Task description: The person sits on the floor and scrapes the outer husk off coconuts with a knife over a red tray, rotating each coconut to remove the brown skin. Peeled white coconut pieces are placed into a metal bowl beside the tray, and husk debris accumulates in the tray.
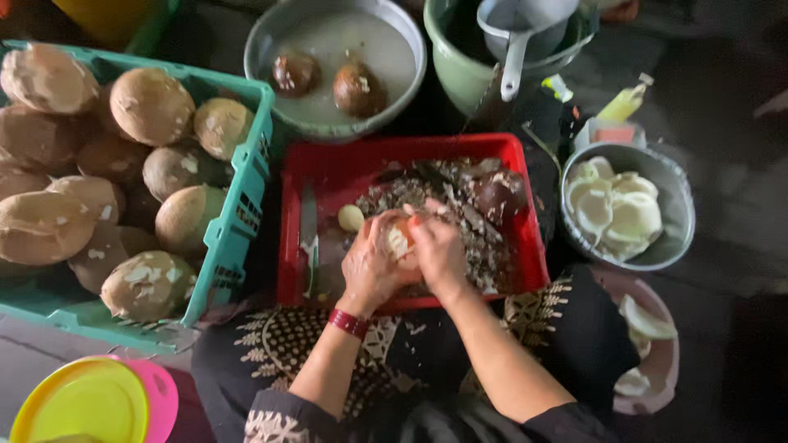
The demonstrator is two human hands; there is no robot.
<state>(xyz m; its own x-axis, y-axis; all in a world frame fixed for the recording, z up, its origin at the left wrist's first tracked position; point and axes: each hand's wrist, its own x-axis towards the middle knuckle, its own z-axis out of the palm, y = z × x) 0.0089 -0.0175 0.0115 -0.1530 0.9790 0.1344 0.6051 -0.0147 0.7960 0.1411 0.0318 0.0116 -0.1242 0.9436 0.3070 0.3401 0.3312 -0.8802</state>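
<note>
Both hands work over the red crate (525, 172), which rests on the person's lap and is littered with dark shell parings. The left hand (371, 267) cups a small peeled coconut kernel (399, 239) from below, fingers curled closed around it. The right hand (439, 246) is clamped over the top and right side of the same kernel, fingers bent tight; whether it also holds a blade cannot be told. The kernel sits between the two palms, above the middle of the crate.

Risks, as judged:
- The kernel looks wet and smooth. A slip from the two-handed hold would drop it into the parings and dirty it.
- A knife (309, 230) lies flat along the crate's left side, just beside the left wrist. A careless reach down could meet its edge.
- The crate has no firm support that shows. A shift of the knees could tip it.

Pose: both forearms run up from the lower frame and converge, wrists bent inward, the left one carrying a red wristband (349, 323).

Surroundings: a teal crate (246, 189) of husked coconuts at the left; a metal basin (328, 123) of water holding two dark kernels beyond; a metal bowl (673, 238) of white peeled pieces at the right; a green bucket (460, 74) with a ladle at the top.
</note>
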